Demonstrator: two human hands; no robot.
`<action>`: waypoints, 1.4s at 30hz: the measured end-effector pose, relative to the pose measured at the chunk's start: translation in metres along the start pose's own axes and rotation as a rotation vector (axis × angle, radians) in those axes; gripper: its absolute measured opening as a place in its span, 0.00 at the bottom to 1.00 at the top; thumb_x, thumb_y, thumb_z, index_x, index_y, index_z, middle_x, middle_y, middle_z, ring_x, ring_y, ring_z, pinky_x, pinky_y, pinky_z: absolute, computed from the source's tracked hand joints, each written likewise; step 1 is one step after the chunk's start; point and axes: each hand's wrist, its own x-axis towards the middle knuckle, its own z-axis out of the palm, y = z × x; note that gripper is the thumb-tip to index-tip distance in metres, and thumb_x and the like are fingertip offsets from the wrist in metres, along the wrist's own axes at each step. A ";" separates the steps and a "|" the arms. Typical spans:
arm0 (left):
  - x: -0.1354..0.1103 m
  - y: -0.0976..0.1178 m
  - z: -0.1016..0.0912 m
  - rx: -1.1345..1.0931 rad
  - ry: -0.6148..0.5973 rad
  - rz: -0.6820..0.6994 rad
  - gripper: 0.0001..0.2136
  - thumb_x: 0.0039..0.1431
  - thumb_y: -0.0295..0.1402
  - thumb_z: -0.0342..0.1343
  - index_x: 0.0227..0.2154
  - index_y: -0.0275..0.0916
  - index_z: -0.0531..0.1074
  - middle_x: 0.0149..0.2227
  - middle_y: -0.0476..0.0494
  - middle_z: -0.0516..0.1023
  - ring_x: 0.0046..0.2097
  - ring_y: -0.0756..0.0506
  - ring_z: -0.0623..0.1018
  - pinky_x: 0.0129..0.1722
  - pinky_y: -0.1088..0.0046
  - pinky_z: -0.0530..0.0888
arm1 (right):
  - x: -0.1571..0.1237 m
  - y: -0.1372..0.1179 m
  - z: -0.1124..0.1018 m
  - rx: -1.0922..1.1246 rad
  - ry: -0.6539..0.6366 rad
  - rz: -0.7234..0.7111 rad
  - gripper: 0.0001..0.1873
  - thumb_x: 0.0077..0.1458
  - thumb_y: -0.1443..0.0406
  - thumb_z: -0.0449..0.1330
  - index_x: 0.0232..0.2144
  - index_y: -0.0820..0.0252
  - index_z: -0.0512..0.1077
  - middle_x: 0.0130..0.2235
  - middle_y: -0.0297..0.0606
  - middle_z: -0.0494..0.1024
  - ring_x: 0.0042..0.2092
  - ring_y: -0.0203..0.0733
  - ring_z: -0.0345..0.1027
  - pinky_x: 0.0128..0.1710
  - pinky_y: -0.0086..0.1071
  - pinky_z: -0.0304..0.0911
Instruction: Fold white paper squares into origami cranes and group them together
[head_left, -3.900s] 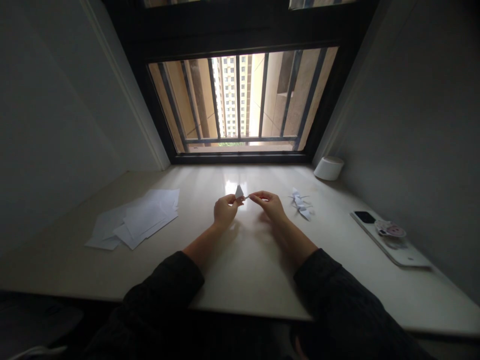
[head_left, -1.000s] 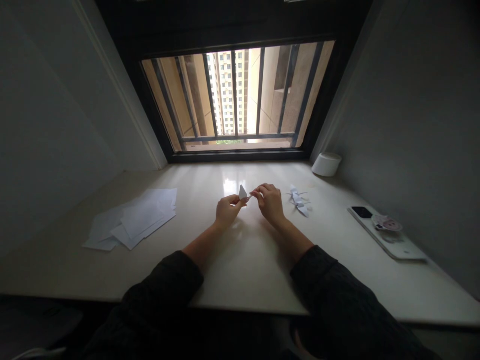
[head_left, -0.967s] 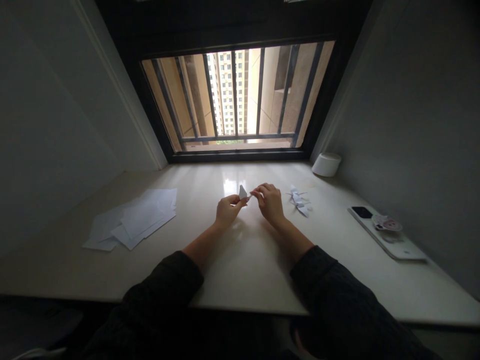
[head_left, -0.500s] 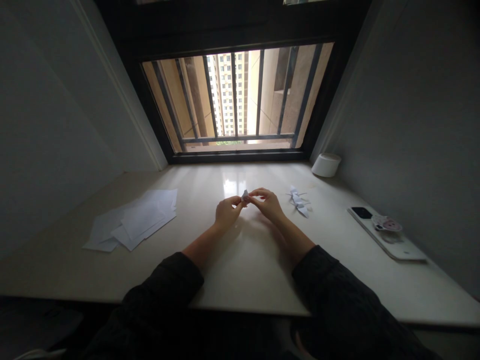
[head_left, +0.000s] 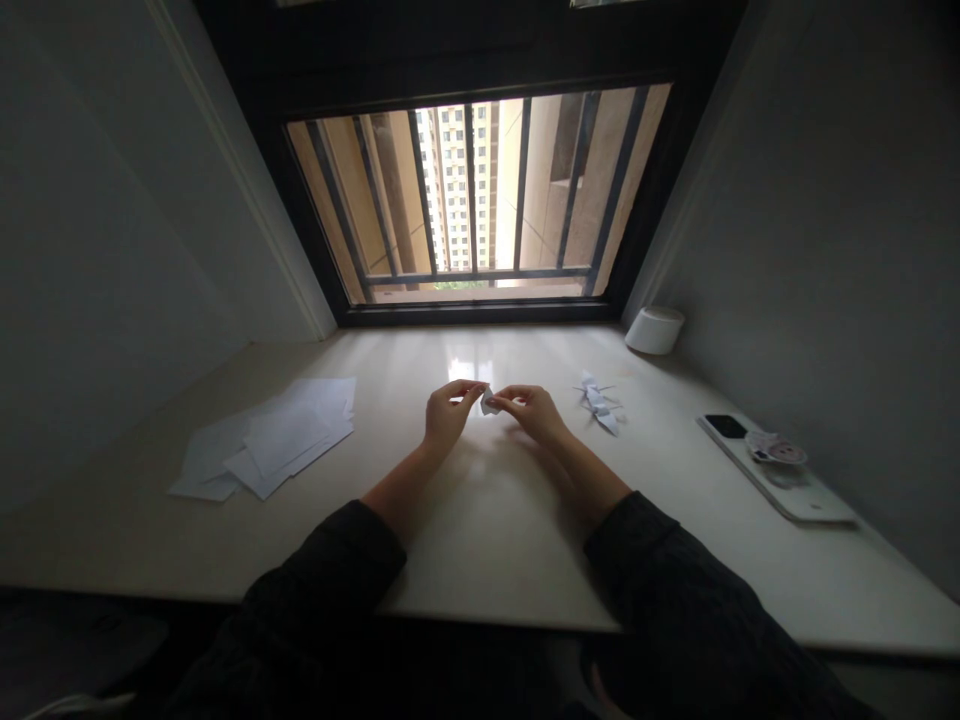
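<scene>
A small piece of folded paper (head_left: 489,402) is pinched between my two hands, above the middle of the sill. My left hand (head_left: 450,405) grips its upper left side with thumb and fingertips. From the other side, my right hand (head_left: 531,408) pinches it with thumb and forefinger, and the fingers cover part of it. To the right of my right hand lie folded paper cranes (head_left: 598,402), close together with their thin points sticking out. How the held paper is folded inside cannot be made out.
Loose white paper sheets (head_left: 281,435) lie overlapping on the left of the pale sill (head_left: 480,540). On the right rests a white phone (head_left: 806,500) with a round grip on its back. A white cylindrical object (head_left: 654,330) stands in the back right corner, near the barred window (head_left: 480,200).
My left hand has shifted its hold to the upper part of the folded paper, its fingers rising slightly. The paper has turned and sits a little lower. My right hand keeps its pinch.
</scene>
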 end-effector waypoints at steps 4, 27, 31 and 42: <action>0.000 0.002 0.000 0.023 0.014 -0.008 0.13 0.52 0.43 0.57 0.31 0.40 0.78 0.32 0.45 0.80 0.36 0.47 0.77 0.34 0.74 0.70 | -0.001 -0.003 0.000 0.004 -0.003 0.006 0.15 0.46 0.51 0.61 0.25 0.55 0.77 0.28 0.35 0.79 0.31 0.41 0.71 0.38 0.34 0.61; -0.001 0.000 0.003 -0.032 0.130 -0.042 0.11 0.54 0.40 0.55 0.31 0.39 0.77 0.32 0.45 0.80 0.33 0.48 0.77 0.32 0.73 0.70 | -0.006 -0.008 0.006 0.105 -0.051 0.110 0.17 0.40 0.51 0.65 0.26 0.58 0.79 0.27 0.37 0.80 0.31 0.43 0.71 0.33 0.33 0.60; 0.000 -0.002 0.003 -0.077 0.132 -0.081 0.12 0.53 0.41 0.56 0.33 0.38 0.77 0.34 0.43 0.80 0.34 0.47 0.77 0.33 0.72 0.71 | -0.005 -0.007 0.006 0.077 -0.027 0.073 0.16 0.42 0.52 0.64 0.25 0.58 0.79 0.27 0.37 0.80 0.32 0.43 0.72 0.35 0.34 0.60; 0.000 -0.007 0.004 -0.132 0.017 -0.072 0.11 0.49 0.41 0.60 0.31 0.39 0.79 0.36 0.42 0.81 0.40 0.44 0.78 0.40 0.69 0.71 | -0.003 -0.004 0.004 0.061 -0.003 0.050 0.15 0.44 0.52 0.64 0.27 0.56 0.79 0.28 0.37 0.80 0.32 0.43 0.72 0.36 0.34 0.60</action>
